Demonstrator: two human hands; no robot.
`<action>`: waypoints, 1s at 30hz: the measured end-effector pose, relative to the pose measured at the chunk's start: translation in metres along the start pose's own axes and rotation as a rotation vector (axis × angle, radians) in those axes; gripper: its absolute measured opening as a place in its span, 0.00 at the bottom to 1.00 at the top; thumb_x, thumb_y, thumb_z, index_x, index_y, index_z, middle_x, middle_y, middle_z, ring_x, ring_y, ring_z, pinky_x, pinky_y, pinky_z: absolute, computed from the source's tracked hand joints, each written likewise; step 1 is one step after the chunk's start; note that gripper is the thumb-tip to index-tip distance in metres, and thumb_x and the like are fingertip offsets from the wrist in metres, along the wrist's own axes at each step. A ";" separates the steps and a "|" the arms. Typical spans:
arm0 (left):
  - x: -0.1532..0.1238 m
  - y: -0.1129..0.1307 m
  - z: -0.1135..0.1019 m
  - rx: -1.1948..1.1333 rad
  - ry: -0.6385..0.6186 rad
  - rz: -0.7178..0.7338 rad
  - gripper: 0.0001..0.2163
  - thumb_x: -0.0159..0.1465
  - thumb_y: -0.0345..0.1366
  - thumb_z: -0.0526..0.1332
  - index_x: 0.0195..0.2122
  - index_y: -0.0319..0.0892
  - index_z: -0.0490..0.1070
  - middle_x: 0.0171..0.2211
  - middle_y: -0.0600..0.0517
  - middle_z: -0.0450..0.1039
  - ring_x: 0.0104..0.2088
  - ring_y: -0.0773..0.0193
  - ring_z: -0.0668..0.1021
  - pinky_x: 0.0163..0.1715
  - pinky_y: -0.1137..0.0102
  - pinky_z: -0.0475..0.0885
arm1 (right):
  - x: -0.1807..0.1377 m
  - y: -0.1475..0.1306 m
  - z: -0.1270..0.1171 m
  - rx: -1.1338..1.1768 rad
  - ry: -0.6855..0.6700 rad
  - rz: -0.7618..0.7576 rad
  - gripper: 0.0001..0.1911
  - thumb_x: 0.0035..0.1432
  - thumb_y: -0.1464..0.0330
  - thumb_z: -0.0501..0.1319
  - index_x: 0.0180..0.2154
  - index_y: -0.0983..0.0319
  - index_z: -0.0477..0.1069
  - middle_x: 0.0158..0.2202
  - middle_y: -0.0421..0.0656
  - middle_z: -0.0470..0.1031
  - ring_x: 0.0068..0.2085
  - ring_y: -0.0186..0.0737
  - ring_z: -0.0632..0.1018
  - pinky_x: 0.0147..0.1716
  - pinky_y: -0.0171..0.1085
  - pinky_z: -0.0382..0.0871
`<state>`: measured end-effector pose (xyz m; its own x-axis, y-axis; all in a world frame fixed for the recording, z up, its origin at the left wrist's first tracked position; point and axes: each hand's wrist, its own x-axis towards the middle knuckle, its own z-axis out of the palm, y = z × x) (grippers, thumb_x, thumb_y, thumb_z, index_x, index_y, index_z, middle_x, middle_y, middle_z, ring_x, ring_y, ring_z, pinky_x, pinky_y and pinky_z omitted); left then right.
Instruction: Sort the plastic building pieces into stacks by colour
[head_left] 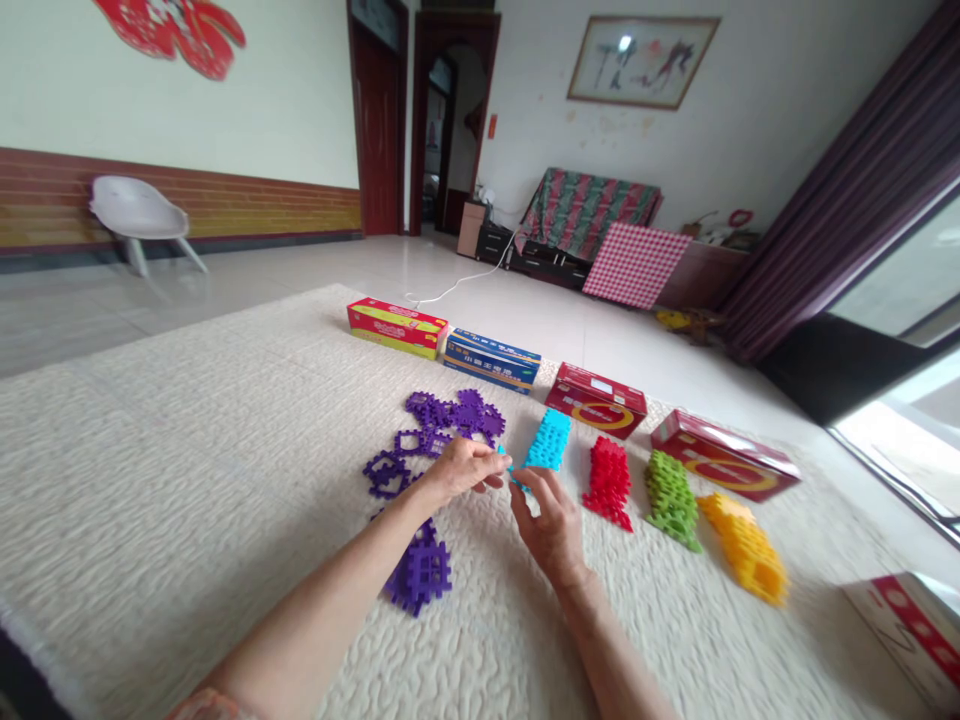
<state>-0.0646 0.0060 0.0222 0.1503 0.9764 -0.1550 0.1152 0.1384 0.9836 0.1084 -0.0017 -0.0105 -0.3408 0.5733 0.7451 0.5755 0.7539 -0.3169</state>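
Observation:
Both hands meet over a cream mat (187,480) at the near end of a row of light blue interlocking tiles (550,440). My left hand (465,466) is closed, its fingertips pinching a small blue tile piece. My right hand (547,520) is curled, its fingers on the same blue piece. Loose purple tiles (450,415) lie scattered just left of the hands, and one purple tile (420,575) rests under my left forearm. To the right stand rows of red tiles (609,482), green tiles (670,497) and yellow tiles (746,547).
Several long cartons line the mat's far edge: a red and yellow one (396,327), a blue one (491,361), and two red ones (596,400) (724,455). Another box (911,625) sits at the right. A white chair (139,215) and covered furniture (589,215) stand beyond.

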 end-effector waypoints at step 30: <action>0.018 -0.024 -0.011 0.630 0.233 0.556 0.12 0.60 0.28 0.54 0.38 0.40 0.77 0.37 0.49 0.80 0.37 0.64 0.79 0.40 0.71 0.71 | -0.023 0.039 -0.011 -0.188 -0.084 0.196 0.11 0.60 0.69 0.55 0.44 0.60 0.70 0.40 0.46 0.74 0.41 0.43 0.74 0.42 0.41 0.68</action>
<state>-0.0759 0.0223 -0.0032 0.1497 0.8938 0.4227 0.6168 -0.4185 0.6666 0.1469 0.0110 -0.0336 -0.2654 0.7326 0.6268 0.7616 0.5580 -0.3296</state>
